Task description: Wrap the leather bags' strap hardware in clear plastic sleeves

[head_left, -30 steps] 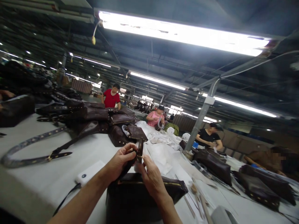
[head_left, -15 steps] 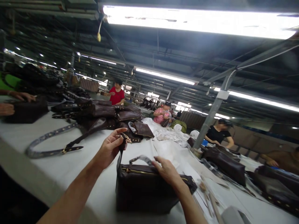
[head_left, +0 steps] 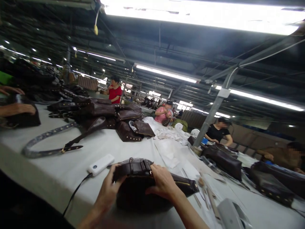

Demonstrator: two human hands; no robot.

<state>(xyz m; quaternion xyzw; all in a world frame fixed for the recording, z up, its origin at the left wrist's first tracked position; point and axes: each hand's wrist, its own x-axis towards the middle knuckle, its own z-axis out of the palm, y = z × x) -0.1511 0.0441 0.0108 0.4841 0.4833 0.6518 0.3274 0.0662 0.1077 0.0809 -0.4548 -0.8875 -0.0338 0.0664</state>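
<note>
A dark brown leather handbag (head_left: 143, 197) stands on the white-covered table right in front of me, its gold zipper running along the top edge. Across its top lies a studded strap (head_left: 133, 167) with a buckle. My left hand (head_left: 111, 186) grips the bag's left end, thumb in front and fingers behind. With its fingers curled over the top edge, my right hand (head_left: 163, 181) holds the bag near the buckle. Part of the zipper is hidden under the strap and my right hand.
A white power bank (head_left: 101, 164) with a black cable lies left of the bag. Beyond it is a pile of brown bags (head_left: 102, 109) and a studded strap (head_left: 45, 140). Tools (head_left: 209, 202) and a grey-white device (head_left: 232, 214) lie right. A metal post (head_left: 212, 111) rises behind; several co-workers are around.
My left hand has come down from holding the strap's metal clasp in the air to the bag's left end. The strap now lies across the top. The power bank has come into view.
</note>
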